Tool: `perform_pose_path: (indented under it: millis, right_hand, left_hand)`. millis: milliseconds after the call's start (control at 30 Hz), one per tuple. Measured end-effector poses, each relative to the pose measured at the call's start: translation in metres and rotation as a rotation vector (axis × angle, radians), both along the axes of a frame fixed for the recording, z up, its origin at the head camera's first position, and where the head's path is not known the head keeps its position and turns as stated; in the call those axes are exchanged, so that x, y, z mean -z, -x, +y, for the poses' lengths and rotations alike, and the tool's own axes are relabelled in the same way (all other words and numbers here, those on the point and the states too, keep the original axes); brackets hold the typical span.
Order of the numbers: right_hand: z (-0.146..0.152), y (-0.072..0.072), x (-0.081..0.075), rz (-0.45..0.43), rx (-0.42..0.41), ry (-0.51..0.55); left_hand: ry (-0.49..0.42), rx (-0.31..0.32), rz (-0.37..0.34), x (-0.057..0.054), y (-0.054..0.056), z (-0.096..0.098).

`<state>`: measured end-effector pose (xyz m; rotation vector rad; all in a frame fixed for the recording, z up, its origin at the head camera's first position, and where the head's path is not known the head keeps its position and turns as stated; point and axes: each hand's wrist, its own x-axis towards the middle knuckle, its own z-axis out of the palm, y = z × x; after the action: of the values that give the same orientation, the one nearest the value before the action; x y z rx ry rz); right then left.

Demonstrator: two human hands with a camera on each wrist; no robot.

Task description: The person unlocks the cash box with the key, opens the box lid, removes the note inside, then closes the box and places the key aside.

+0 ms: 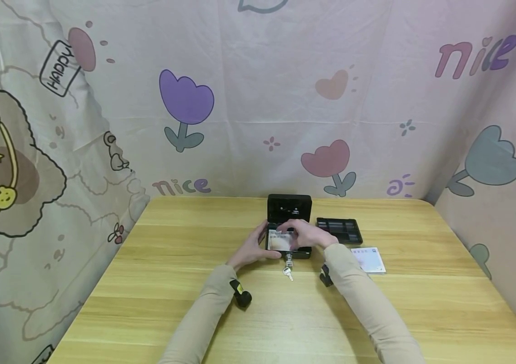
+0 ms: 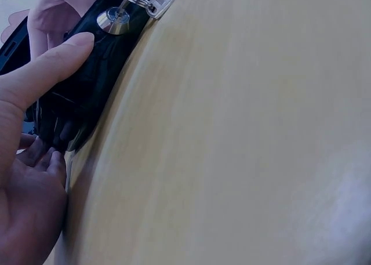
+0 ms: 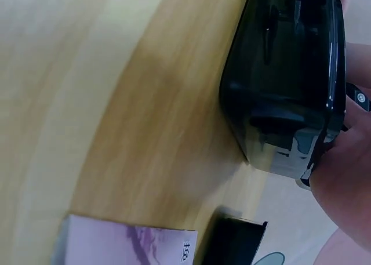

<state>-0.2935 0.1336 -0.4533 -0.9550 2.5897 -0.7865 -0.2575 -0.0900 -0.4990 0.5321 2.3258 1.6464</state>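
A small black cash box point(image 1: 302, 255) stands on the table with its lid point(image 1: 289, 206) raised. My left hand point(image 1: 250, 250) grips its left front corner, the thumb pressed on the front face beside the silver lock point(image 2: 113, 21). Keys point(image 1: 288, 273) on a ring hang from that lock onto the table. Inside the box lies a pale printed paper pad point(image 1: 279, 241). My right hand point(image 1: 305, 233) reaches in over the right side, fingers bent down at the pad. Its fingertips are partly hidden, and I cannot tell whether they pinch the pad.
To the right of the box lies a black compartment tray point(image 1: 341, 230). In front of that tray is another pale printed pad point(image 1: 369, 260), partly covered by my right sleeve in the head view. A patterned cloth point(image 1: 248, 91) hangs behind the wooden table point(image 1: 185, 237).
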Motion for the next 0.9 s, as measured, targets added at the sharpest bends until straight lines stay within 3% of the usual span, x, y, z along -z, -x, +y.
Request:
perform_pose_path:
  millis: [300,600,900]
  right_hand:
    - [0.0001,0.0005,-0.0016,0.007,0.009,0.01]
    - [0.0011,0.0001,-0.0027,-0.008,0.109,0.061]
    - [0.0058,0.0025,-0.0005,0.015,0.045,0.131]
  left_hand:
    - [-0.006,-0.004,-0.012,0.0015,-0.0001,-0.0001]
    - [-0.022,0.007,-0.002,0.0037,0.0018,0.0001]
    - [-0.011,0.011,0.003,-0.0004,0.0002,0.0]
